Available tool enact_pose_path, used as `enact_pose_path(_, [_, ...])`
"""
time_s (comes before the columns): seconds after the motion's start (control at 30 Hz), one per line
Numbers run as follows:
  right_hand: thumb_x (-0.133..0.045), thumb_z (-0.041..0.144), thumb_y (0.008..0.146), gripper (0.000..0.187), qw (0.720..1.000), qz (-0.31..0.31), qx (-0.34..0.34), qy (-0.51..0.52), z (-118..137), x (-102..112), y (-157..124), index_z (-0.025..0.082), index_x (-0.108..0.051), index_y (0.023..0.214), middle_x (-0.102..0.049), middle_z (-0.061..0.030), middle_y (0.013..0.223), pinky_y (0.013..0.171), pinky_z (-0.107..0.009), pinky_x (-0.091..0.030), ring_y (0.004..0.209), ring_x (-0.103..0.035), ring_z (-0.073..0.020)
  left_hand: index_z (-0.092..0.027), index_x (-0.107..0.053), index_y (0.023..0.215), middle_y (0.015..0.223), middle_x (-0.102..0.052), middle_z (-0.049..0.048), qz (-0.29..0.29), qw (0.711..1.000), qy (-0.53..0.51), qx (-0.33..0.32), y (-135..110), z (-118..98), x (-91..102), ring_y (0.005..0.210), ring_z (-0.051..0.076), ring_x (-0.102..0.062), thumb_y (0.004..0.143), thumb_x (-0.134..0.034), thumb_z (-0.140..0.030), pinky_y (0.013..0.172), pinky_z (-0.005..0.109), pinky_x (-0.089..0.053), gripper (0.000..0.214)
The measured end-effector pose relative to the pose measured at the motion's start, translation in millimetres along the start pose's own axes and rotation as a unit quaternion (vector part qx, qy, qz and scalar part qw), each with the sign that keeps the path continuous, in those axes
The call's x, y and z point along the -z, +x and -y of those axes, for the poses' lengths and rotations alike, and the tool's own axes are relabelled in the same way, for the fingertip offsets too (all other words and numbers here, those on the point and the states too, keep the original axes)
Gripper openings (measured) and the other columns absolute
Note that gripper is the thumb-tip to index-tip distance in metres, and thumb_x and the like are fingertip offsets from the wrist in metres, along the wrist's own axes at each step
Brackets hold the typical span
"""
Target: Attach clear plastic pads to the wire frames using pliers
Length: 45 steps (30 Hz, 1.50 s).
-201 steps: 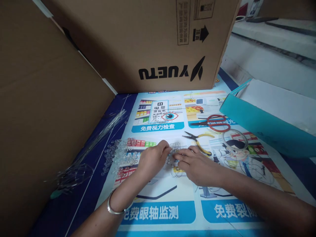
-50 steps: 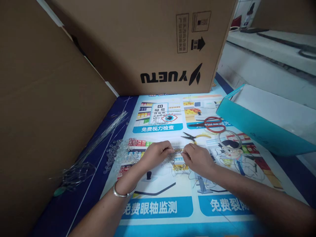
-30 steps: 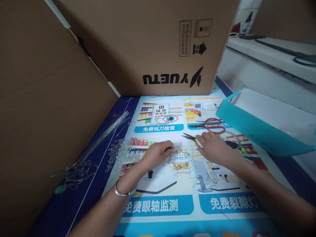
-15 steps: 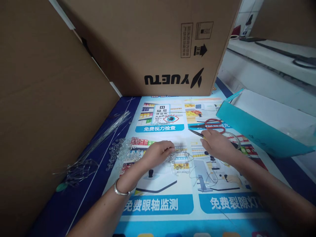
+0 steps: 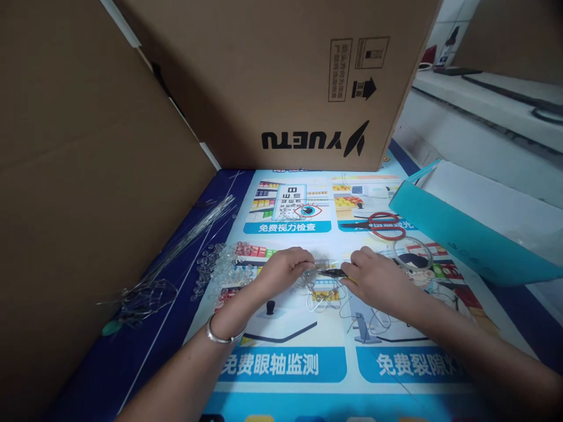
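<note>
My left hand [image 5: 284, 271] pinches a small piece made of thin wire and clear beads [image 5: 317, 288] on the printed mat [image 5: 290, 363]. A silver bangle sits on that wrist. My right hand [image 5: 377, 278] is closed round needle-nose pliers [image 5: 333, 272] with yellow handles. The dark tips point left and touch the wire piece beside my left fingers. Loose wire ends trail over the mat below both hands.
A heap of clear beads [image 5: 222, 271] lies left of my left hand, with a bundle of thin wires [image 5: 176, 252] further left. Red scissors [image 5: 373, 224] and a wire ring [image 5: 412, 252] lie behind my right hand. Cardboard boxes [image 5: 281, 82] wall the back and left; a teal bag [image 5: 461, 234] lies right.
My right hand let go of the wire piece, reached back to the pliers, picked them up and brought their tips to the piece. My left hand stayed on the piece.
</note>
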State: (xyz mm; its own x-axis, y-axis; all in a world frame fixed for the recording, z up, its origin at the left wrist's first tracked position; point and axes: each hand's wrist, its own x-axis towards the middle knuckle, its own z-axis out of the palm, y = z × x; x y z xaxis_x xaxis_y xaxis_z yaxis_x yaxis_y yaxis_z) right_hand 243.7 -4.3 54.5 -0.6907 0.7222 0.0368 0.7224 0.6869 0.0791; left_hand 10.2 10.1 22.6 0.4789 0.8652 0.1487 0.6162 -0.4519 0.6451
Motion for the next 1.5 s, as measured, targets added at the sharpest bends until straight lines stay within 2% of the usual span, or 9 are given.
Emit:
enact_pose_path(0.3, [-0.040,0.036,0.089,0.028,1.000,-0.015,-0.001,-0.011,3.9,-13.5,1.0,0.016,-0.059,0.089,-0.055,-0.0106,0.084,0.072,-0.033,-0.036,0.087,-0.046,-0.0235,-0.020,-0.057,0.085,0.067,-0.059,-0.0025,-0.007,0.999,-0.002,0.048,-0.7,0.1,-5.3,0.063,0.010,-0.055,0.087,-0.042,-0.021,0.062,0.020,-0.041,0.015])
enact_pose_path(0.4, [-0.040,0.036,0.089,0.027,1.000,-0.017,-0.001,0.001,2.6,-15.3,0.2,0.016,-0.058,0.090,-0.056,-0.0101,0.086,0.073,-0.033,-0.036,0.088,-0.046,-0.0230,-0.020,-0.055,0.088,0.076,-0.060,-0.0016,-0.008,0.998,0.043,0.045,-1.1,0.1,-9.3,0.069,0.011,-0.056,0.087,-0.042,-0.023,0.062,0.020,-0.041,0.013])
enact_pose_path(0.53, [-0.042,0.037,0.088,0.027,1.000,-0.018,-0.001,0.004,1.6,-11.3,-0.3,0.016,-0.059,0.090,-0.057,-0.0091,0.087,0.072,-0.032,-0.035,0.087,-0.046,-0.0224,-0.021,-0.054,0.093,0.090,-0.061,0.0004,0.000,0.995,0.099,0.024,-1.5,1.5,-13.2,0.076,0.012,-0.057,0.088,-0.041,-0.023,0.068,0.021,-0.043,0.014])
enact_pose_path(0.93, [-0.043,0.033,0.087,0.023,0.998,-0.027,0.050,0.005,1.9,14.9,-7.7,0.017,-0.060,0.084,-0.058,-0.0087,0.081,0.070,-0.032,-0.033,0.083,-0.046,-0.0216,-0.022,-0.054,0.092,0.091,-0.062,0.0009,0.003,0.992,0.118,0.033,-1.9,0.8,-14.4,0.081,0.013,-0.058,0.088,-0.039,-0.023,0.072,0.023,-0.043,0.015])
enact_pose_path(1.1, [-0.042,0.035,0.088,0.025,0.992,-0.020,0.106,0.058,11.6,10.0,-4.0,0.018,-0.059,0.093,-0.057,-0.0075,0.086,0.074,-0.032,-0.034,0.085,-0.045,-0.0201,-0.022,-0.053,0.093,0.091,-0.062,0.0009,0.000,0.993,0.117,0.031,-1.9,0.9,-15.4,0.081,0.014,-0.058,0.089,-0.039,-0.025,0.071,0.023,-0.042,0.016])
enact_pose_path(1.3, [-0.040,0.033,0.089,0.025,0.999,-0.015,0.035,0.025,7.0,-8.7,3.0,0.020,-0.058,0.099,-0.055,-0.0088,0.087,0.072,-0.033,-0.034,0.087,-0.045,-0.0221,-0.022,-0.052,0.093,0.089,-0.062,0.0007,0.000,0.992,0.123,0.036,-2.8,1.8,-16.2,0.079,0.013,-0.058,0.089,-0.038,-0.025,0.068,0.022,-0.042,0.015])
enact_pose_path(1.5, [-0.038,0.033,0.089,0.026,0.999,-0.020,0.017,0.044,3.1,-19.6,2.4,0.019,-0.059,0.096,-0.055,-0.0082,0.086,0.074,-0.033,-0.035,0.088,-0.045,-0.0214,-0.022,-0.050,0.097,0.092,-0.062,0.0011,-0.001,0.990,0.141,0.033,-4.5,4.6,-18.7,0.083,0.014,-0.059,0.088,-0.039,-0.022,0.071,0.023,-0.043,0.014])
